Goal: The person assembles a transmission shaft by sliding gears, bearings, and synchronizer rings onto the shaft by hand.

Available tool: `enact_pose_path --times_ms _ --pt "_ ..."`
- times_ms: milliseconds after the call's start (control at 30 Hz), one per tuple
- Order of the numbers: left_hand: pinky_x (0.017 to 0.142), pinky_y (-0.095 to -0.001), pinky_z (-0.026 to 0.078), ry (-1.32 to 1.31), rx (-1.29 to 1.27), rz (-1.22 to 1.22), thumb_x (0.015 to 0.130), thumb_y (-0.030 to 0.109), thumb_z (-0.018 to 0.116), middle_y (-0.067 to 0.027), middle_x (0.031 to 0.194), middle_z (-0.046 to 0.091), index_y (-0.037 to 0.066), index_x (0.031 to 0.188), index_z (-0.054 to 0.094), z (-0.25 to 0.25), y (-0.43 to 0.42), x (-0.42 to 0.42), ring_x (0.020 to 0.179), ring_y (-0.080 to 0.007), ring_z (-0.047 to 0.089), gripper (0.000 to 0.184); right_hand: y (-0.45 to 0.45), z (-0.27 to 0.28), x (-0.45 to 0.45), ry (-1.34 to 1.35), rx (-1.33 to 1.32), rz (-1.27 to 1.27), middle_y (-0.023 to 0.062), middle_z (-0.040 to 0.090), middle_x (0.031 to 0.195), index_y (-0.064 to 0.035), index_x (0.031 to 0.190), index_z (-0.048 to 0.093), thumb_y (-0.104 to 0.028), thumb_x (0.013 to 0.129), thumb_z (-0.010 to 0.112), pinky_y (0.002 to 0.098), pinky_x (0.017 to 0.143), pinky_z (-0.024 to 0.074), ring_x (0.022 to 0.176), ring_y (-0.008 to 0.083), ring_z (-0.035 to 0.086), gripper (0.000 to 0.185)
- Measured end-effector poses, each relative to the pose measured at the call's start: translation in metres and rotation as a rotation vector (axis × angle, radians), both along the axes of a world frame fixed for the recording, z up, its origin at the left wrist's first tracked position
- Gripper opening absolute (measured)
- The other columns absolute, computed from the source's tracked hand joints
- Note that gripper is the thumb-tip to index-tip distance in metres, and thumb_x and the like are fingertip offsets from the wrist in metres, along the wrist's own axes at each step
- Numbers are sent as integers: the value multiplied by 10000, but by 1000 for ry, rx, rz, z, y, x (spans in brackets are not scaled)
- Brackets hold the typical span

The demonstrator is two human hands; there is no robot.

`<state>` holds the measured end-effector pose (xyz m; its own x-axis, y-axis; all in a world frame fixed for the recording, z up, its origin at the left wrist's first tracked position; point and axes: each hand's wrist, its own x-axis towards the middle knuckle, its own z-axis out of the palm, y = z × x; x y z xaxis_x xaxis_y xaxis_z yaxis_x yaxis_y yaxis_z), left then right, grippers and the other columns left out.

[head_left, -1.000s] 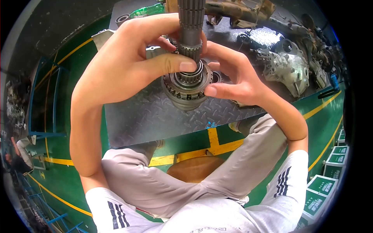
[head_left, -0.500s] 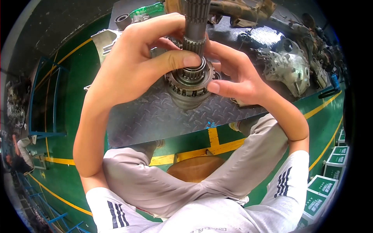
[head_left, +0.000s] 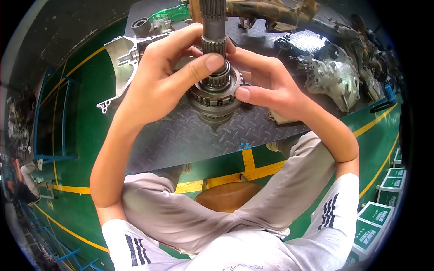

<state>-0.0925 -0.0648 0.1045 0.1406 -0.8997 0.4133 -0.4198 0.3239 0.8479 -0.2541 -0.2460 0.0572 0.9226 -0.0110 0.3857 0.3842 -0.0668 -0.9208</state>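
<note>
A dark splined gear shaft point(head_left: 214, 28) stands upright over the metal worktable, with a stack of gears point(head_left: 214, 110) around its lower end. My left hand point(head_left: 165, 79) is closed about the shaft, its thumb pressed on the near side just above the bearing area and its fingers mostly hidden behind. My right hand point(head_left: 278, 90) grips a toothed ring point(head_left: 236, 82) around the shaft from the right. Its thumb lies on the ring's near edge, and the fingers reach behind toward the shaft. The ring looks slightly tilted, higher on the right.
The worktable point(head_left: 181, 140) has a tread-plate top. A cast housing piece point(head_left: 122, 67) lies at its left edge, another housing point(head_left: 334, 81) at the right. A rusty axle part point(head_left: 271, 11) lies across the back. Below are a brown stool point(head_left: 228, 196) and green-white boxes point(head_left: 375, 214) at right.
The shaft and gears have shifted a little to the left, and both hands have moved left with them. The toothed ring now looks more tilted, with its right side raised.
</note>
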Motion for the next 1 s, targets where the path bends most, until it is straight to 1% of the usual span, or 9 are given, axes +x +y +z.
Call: enact_pose_path --times_ms 200,267,333,367,467,533,567,833,1000 --pt "1039 -354 470 44 -113 45 1108 367 505 -138 1190 669 -51 1256 626 -19 -6 -7 1140 -218 623 460 -4 5 -4 61 -29 -23 115 605 1334 53 1423 553 -214 987 710 315 994 499 1166 148 573 535" --pt "937 -277 492 110 -178 17 1115 330 514 -72 1114 693 -18 1238 655 -23 -10 -8 1037 -127 622 396 -12 10 -5 62 -125 -85 121 630 1319 32 1420 545 -222 1035 631 330 988 497 1120 161 607 469" --pt "954 -289 485 104 -179 21 1113 358 509 -77 1144 686 -20 1224 652 -24 -9 -8 1057 -139 617 419 -32 1 6 -55 -475 -240 154 649 1310 27 1383 550 -192 1035 594 398 1008 499 1152 238 640 413" --pt "970 -300 478 114 -196 15 1111 362 511 -84 1157 682 -21 1217 651 -24 -9 -9 1075 -149 613 422 -39 -10 10 -94 -852 -410 190 654 1284 13 1337 566 -158 1006 596 464 1023 495 1197 323 630 374" --pt "1006 -330 462 104 -218 -6 1109 381 511 -102 1180 673 -25 1201 647 -22 -7 -12 1119 -175 603 439 -55 -51 0 118 -1423 -329 183 634 1243 -30 1358 582 -254 880 790 471 1025 512 1192 381 603 568" --pt "1006 -335 464 99 -210 13 1107 394 516 -107 1174 674 -29 1206 647 -23 -4 -12 1117 -181 607 453 -55 -66 -1 410 -1446 -88 188 585 1335 -26 1423 547 -268 797 867 465 1043 494 1219 381 577 744" --pt "1006 -329 465 84 -221 11 1103 382 536 -105 1176 675 -29 1225 647 -23 -4 -12 1121 -176 606 443 -53 -71 -2 471 -1462 -81 190 597 1258 -11 1396 553 -279 764 889 470 1018 503 1189 384 584 765" --pt "981 -296 473 104 -188 20 1094 329 568 -82 1170 680 -23 1258 646 -19 1 -14 1093 -138 607 396 -64 -95 -3 324 -1340 -155 203 617 1200 -49 1358 548 -282 743 888 480 955 543 1127 419 623 740" --pt "984 -300 476 44 -139 42 1089 338 578 -74 1169 685 -18 1254 649 -18 5 -7 1083 -139 612 399 -63 -94 -3 376 -1228 -180 244 609 1172 37 1328 519 -279 759 831 483 989 499 1157 431 575 722"
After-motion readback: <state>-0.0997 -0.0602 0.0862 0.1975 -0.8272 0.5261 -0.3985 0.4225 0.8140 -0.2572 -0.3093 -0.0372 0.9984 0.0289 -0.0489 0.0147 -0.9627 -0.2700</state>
